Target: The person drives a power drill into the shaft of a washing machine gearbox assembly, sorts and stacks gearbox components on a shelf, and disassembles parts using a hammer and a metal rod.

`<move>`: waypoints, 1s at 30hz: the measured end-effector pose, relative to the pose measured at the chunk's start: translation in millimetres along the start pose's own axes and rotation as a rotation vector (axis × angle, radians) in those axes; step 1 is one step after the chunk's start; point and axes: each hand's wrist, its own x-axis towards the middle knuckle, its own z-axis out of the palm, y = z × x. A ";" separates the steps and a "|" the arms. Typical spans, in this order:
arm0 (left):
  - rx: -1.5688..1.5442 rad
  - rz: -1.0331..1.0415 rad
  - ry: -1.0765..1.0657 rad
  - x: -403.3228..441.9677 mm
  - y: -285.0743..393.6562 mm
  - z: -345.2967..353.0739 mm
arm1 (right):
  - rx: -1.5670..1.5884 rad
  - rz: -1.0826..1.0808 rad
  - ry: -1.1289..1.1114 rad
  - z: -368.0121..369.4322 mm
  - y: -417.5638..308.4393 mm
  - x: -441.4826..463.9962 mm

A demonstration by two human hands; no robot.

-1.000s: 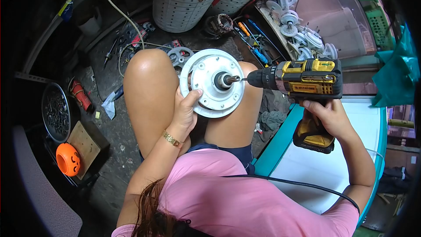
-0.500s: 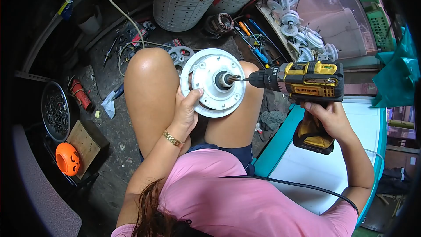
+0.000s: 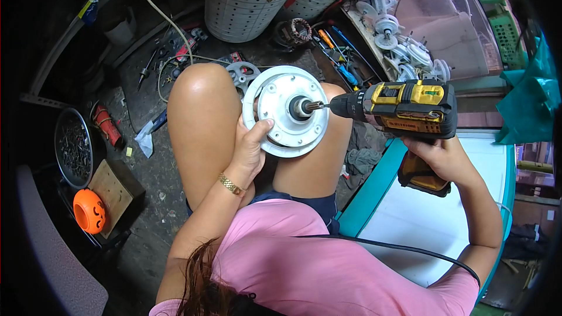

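My left hand point(image 3: 253, 145) grips the rim of a round white washing machine gearbox point(image 3: 283, 123), thumb on its face and fingers hidden behind. The part rests between my knees, with its splined metal shaft point(image 3: 313, 106) pointing right. In my right hand point(image 3: 436, 155) is a yellow and black cordless drill point(image 3: 407, 105), held by its handle. The drill's chuck faces left, and its thin bit reaches the end of the shaft. Whether the bit sits inside the shaft's end I cannot tell.
Several similar white gearboxes point(image 3: 413, 52) lie at upper right, by a tray of screwdrivers point(image 3: 345, 61). Perforated metal drums point(image 3: 234, 11) stand ahead. At left are a bowl of small metal pieces point(image 3: 75, 149), an orange pumpkin bucket point(image 3: 89, 212) and a wooden block point(image 3: 117, 190). A teal-edged white panel point(image 3: 421, 222) lies right.
The drill has rolled slightly in my right hand, showing more of its top, and its handle has swung a little to the right. My left hand and the gearbox have barely shifted.
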 end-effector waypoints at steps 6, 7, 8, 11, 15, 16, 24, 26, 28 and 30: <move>-0.001 0.021 -0.007 1.9 -3.6 -1.1 | -0.030 0.099 -0.028 -2.8 -16.7 5.3; -0.001 0.025 -0.006 2.2 -3.8 -1.1 | -0.035 0.096 -0.032 -2.9 -17.6 6.9; -0.003 0.023 -0.005 2.3 -3.8 -1.0 | -0.039 0.094 -0.036 -2.8 -18.2 8.0; -0.009 0.018 0.002 2.0 -3.5 -0.6 | -0.057 0.115 -0.043 -2.6 -19.7 11.0; -0.012 0.000 0.005 2.0 -2.7 -2.2 | -0.093 0.083 -0.054 -2.1 -21.1 13.9; -0.012 -0.006 0.005 1.9 -2.8 -2.8 | -0.095 0.050 -0.054 -2.1 -18.9 14.8; -0.012 0.017 0.013 3.9 -3.7 -2.2 | -0.071 0.113 -0.046 -13.6 -15.5 18.6; -0.022 0.016 0.004 1.8 -3.6 -2.3 | 0.010 0.076 0.027 -21.1 -12.3 19.3; -0.006 0.019 0.001 0.7 -2.4 -1.7 | 0.006 0.053 0.070 -24.0 -19.4 17.5; 0.002 0.031 -0.007 -0.2 1.0 2.3 | 0.034 -0.017 0.105 -23.6 -23.5 13.9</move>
